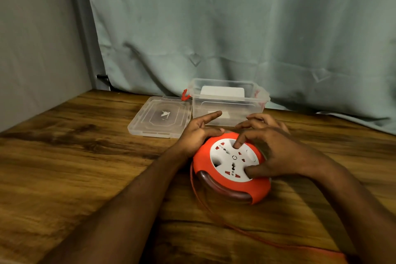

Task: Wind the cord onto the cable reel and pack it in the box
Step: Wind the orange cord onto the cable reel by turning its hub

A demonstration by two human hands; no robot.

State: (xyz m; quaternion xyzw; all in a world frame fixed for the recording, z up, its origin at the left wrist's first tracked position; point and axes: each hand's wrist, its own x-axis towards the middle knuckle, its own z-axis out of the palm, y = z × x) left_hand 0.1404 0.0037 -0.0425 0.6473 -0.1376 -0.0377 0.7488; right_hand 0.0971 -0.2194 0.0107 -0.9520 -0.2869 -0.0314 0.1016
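A round red cable reel [227,184] with a white socket face [231,159] lies flat on the wooden table [75,156]. My left hand [199,133] grips the reel's far left rim, index finger pointing out. My right hand [276,150] rests on the socket face, a finger and thumb pressed into its recesses. A thin red cord [235,227] leaves the reel's left side and runs across the table to the lower right edge. Behind the reel stands a clear plastic box [229,103], open, with red latches.
The box's clear lid [160,117] lies flat to the left of the box. A grey-green curtain [235,28] hangs behind the table and a grey wall [32,38] closes the left side.
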